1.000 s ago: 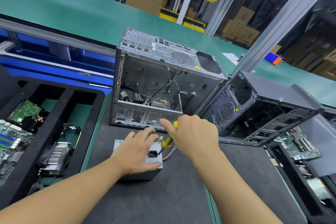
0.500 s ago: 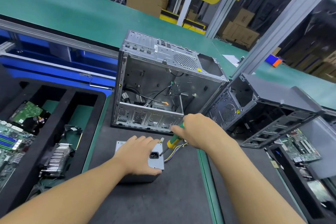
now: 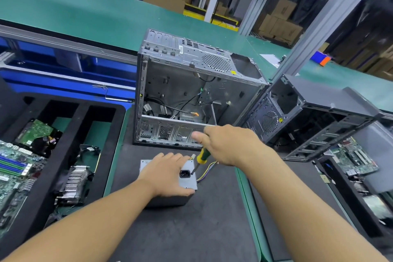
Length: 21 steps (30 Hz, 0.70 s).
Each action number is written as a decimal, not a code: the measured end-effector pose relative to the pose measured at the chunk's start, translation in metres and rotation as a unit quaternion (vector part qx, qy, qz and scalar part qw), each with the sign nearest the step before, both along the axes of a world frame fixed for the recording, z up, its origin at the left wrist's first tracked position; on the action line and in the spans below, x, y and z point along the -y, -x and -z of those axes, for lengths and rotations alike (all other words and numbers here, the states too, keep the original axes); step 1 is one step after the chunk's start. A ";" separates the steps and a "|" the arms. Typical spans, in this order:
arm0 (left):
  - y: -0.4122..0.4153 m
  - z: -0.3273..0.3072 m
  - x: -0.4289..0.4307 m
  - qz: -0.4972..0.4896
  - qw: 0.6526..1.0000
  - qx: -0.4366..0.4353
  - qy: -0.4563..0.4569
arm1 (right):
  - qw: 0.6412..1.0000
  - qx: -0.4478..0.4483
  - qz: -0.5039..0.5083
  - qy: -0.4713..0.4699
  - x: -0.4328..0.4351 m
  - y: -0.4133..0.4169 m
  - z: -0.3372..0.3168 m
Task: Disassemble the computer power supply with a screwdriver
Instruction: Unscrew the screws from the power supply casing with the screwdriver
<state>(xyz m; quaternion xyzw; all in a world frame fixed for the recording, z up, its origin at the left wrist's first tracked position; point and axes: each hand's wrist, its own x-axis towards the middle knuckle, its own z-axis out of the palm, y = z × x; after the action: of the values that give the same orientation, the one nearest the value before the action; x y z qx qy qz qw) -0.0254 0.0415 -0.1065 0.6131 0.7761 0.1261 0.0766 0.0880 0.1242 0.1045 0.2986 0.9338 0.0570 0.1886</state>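
Wide view first: the counter [image 3: 191, 229], topped with a dark mat, and a green conveyor belt [image 3: 85, 10] running behind it. Centre stage stands the open computer case [image 3: 180, 91], side panel off, loose cables inside. To its right a second case [image 3: 319, 112] sits at an angle, its corner close against the first. Down the left side is a black foam tray [image 3: 70, 155]; its compartments hold a motherboard [image 3: 12, 168], a hard drive [image 3: 35, 132] with its green board up, and a finned heat sink [image 3: 74, 183]. Another board [image 3: 353, 159] lies in a tray at far right.

Now the action: the power supply [image 3: 187, 183] sits on the mat just in front of the open case, grey and boxy. The left grip [image 3: 163, 174] is spread flat on top of it, fingers straight, thumb at the near right corner, pressing and not curling round anything. The right grip [image 3: 229, 144] is clenched round the screwdriver [image 3: 201, 156], with its yellow and green handle poking out below the thumb. The shaft slants down and left, and the tip meets the supply's top face just beside the black power socket [image 3: 184, 173]. Coloured wires [image 3: 207, 171] spill from the supply's right side onto the mat.
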 end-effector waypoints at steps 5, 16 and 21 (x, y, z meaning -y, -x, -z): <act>0.000 0.000 0.000 -0.006 1.000 -0.006 0.000 | 0.997 -0.022 -0.061 0.041 -0.005 -0.004 -0.003; -0.010 -0.005 0.007 -0.017 1.000 -0.022 0.004 | 0.994 -0.044 -0.053 0.081 -0.015 0.000 0.003; -0.012 -0.006 0.007 -0.025 0.999 -0.027 0.009 | 0.982 -0.028 -0.125 0.140 -0.022 -0.001 -0.002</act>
<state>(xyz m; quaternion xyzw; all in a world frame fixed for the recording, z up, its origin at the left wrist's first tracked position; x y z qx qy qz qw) -0.0131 0.0350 -0.1001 0.5961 0.7940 0.1041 0.0581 0.0888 0.1466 0.1062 0.1513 0.9676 -0.0593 0.1933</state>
